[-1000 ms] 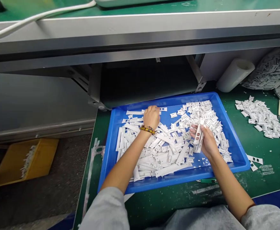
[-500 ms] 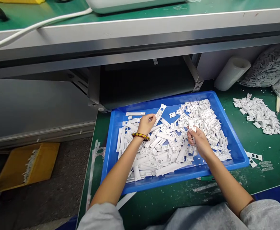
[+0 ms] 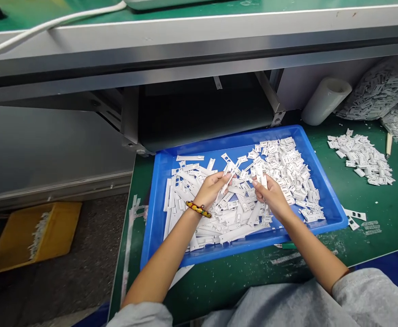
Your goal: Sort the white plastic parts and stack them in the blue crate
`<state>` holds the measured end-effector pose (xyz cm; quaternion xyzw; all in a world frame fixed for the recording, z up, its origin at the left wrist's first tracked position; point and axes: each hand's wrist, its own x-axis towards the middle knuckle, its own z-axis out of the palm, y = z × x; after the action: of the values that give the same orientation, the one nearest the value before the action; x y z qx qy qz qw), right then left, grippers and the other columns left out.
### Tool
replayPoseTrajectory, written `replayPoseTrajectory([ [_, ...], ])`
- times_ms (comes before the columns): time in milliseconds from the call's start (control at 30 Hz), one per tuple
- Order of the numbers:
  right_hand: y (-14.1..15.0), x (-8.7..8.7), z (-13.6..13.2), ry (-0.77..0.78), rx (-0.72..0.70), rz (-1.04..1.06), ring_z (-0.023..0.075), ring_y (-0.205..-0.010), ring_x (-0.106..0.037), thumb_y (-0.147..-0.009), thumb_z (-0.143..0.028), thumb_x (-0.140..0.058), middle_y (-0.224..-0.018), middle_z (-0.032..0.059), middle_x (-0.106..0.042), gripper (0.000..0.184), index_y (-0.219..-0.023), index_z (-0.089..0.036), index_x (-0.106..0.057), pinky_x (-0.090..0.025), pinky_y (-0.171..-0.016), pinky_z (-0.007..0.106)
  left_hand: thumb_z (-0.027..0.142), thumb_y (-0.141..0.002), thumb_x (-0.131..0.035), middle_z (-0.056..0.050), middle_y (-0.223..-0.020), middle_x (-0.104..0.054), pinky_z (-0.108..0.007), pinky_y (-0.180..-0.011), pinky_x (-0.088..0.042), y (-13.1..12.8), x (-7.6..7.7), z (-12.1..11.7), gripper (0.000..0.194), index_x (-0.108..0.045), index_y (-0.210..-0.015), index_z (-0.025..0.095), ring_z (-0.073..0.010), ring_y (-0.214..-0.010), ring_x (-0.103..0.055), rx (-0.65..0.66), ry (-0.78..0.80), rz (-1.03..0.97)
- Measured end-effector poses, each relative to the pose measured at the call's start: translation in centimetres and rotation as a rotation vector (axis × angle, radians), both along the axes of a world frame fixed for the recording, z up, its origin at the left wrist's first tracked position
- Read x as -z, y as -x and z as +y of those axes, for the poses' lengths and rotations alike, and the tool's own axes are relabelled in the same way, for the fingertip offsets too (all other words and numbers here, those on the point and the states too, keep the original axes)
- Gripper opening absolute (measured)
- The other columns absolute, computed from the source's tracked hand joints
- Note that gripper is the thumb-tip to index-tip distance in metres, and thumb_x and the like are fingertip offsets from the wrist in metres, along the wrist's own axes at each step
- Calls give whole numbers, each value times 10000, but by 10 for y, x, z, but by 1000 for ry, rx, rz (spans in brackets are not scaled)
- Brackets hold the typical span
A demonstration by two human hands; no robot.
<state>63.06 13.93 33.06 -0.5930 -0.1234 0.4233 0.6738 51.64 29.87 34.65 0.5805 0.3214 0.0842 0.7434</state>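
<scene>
The hands have drawn closer together above the blue tray (image 3: 240, 140); the left hand (image 3: 212, 188) pinches a white strip (image 3: 228, 180), the right hand (image 3: 270, 195) a white piece (image 3: 261, 176), both partly hidden by fingers

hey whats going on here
A person is handling white punched parts over a blue tray heaped with them. Their left hand, with a beaded bracelet at the wrist, holds a narrow white strip. Their right hand holds a small white piece. More parts lie in a pile on the green bench mat, near a full clear bag and a roll of clear film.
</scene>
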Motion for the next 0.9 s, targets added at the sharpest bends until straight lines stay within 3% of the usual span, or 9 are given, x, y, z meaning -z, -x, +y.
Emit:
replayPoseTrajectory([
  [133, 0, 1, -4, -3, -9, -1, 103, -508, -414, -716, -519, -727, -641, -59, -495, 378, -885, -233, -547, -342, -461, 249, 555, -629, -800, -16, -695, -657, -242, -542, -439, 9, -4, -6, 455, -694, -781, 139, -99, -544, -528, 12, 47, 38],
  [267, 1, 4, -12, 22, -26, -12, 106, -474, -432, -768, -560, -672, -687, -35, -576, 367, -839, -245, -497, -375, -469, 266, 487, -532, -877, -51, -734, -703, -284, -634, -539, 18, -2, -5, 468, -674, -767, 137, -181, -703, -668, -63, 83, 85],
  [400, 15, 0, -10, 93, -140, -70, 82, -407, -358, -723, -567, -697, -589, -70, -505, 399, -846, -233, -517, -281, -404, 235, 449, -463, -913, -41, -761, -698, -331, -701, -599, 18, 0, -14, 526, -617, -760, 133, -191, -742, -694, -174, 142, 73],
  [533, 28, -7, -6, 156, -158, -170, 86, -431, -366, -670, -489, -733, -554, -79, -472, 376, -868, -208, -579, -304, -431, 239, 415, -454, -919, 0, -749, -658, -288, -623, -602, 15, -1, -30, 550, -581, -797, 150, -171, -728, -679, -274, 115, 50],
  [633, 25, -8, -10, 175, -111, -200, 89, -458, -361, -677, -465, -713, -552, -72, -462, 342, -852, -195, -599, -298, -454, 243, 474, -547, -871, -11, -731, -652, -226, -487, -540, 17, -4, -35, 494, -604, -792, 138, -135, -622, -635, -276, 35, 47],
  [733, 16, -7, -16, 166, -104, -199, 95, -473, -359, -674, -440, -702, -556, -72, -449, 313, -844, -199, -598, -295, -469, 246, 501, -652, -802, 39, -561, -576, -177, -349, -368, 19, -9, -34, 478, -643, -917, 136, -80, -435, -486, -242, -5, 8],
  [800, 12, -8, -20, 163, -80, -220, 102, -484, -363, -674, -415, -687, -561, -71, -444, 278, -831, -207, -588, -303, -483, 253, 464, -678, -787, 77, -468, -510, -174, -332, -298, 21, -14, -34, 447, -645, -959, 147, -64, -370, -401, -247, -50, 1],
  [900, 12, -10, -21, 200, 19, -337, 117, -510, -377, -669, -362, -670, -569, -69, -440, 227, -812, -224, -562, -324, -514, 265, 408, -700, -764, 58, -439, -540, -193, -357, -314, 24, -19, -38, 316, -659, -845, 148, -68, -344, -402, -228, -195, 67],
])
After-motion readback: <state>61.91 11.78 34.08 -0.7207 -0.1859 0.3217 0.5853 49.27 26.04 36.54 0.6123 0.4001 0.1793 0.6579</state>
